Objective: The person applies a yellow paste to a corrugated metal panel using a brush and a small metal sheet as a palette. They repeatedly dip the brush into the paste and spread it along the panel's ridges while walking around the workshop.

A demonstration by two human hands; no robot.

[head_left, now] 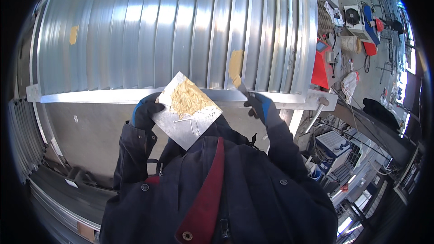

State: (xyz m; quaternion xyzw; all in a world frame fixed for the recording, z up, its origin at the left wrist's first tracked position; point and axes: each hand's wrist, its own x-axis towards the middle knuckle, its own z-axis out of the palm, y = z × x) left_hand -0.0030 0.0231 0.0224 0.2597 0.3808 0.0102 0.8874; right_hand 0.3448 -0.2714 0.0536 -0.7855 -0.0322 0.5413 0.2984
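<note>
My left hand, in a black and blue glove, grips a square metal plate by its left corner. A thick heap of tan putty lies on the plate's far half. In my gloved right hand is a putty knife, its blade at the lower end of a tan putty patch. That patch sits on a large ribbed metal panel in front of me. Farther left on the panel is a smaller putty patch.
A pale metal frame rail runs along the panel's near edge. A hammer rests at the frame's right corner. Beyond, to the right, are a red machine, a bucket and a fan unit. Long metal profiles lie at lower left.
</note>
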